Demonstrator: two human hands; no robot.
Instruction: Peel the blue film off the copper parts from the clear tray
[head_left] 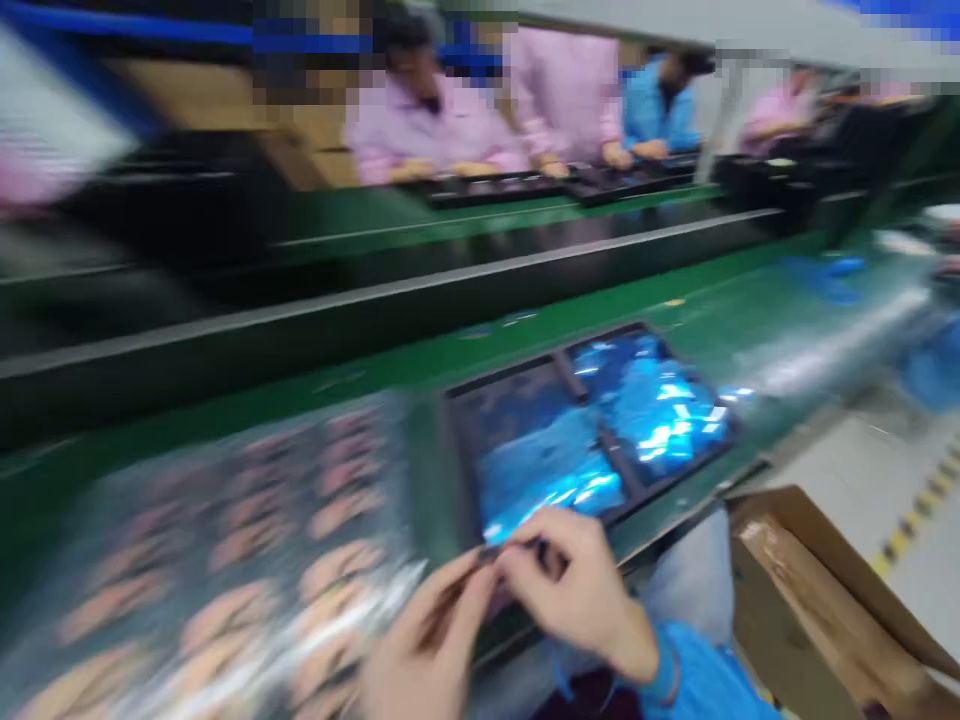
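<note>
Smearing the whole frame, motion blur hides what the thin dark strip (487, 553) really is. It sits pinched at the lower middle between the left hand (424, 650) and the right hand (574, 590), whose fingertips close narrowly on it; the bottom edge cuts off the left hand. Just above, a black tray (469, 450) of glaring blue contents lies on a green conveyor belt (675, 330), beside a blurred sheet of tan shapes (225, 570). A cardboard box (810, 620) fills the lower right, and pink-smocked co-workers (427, 135) stand across the belt, upper middle.
</note>
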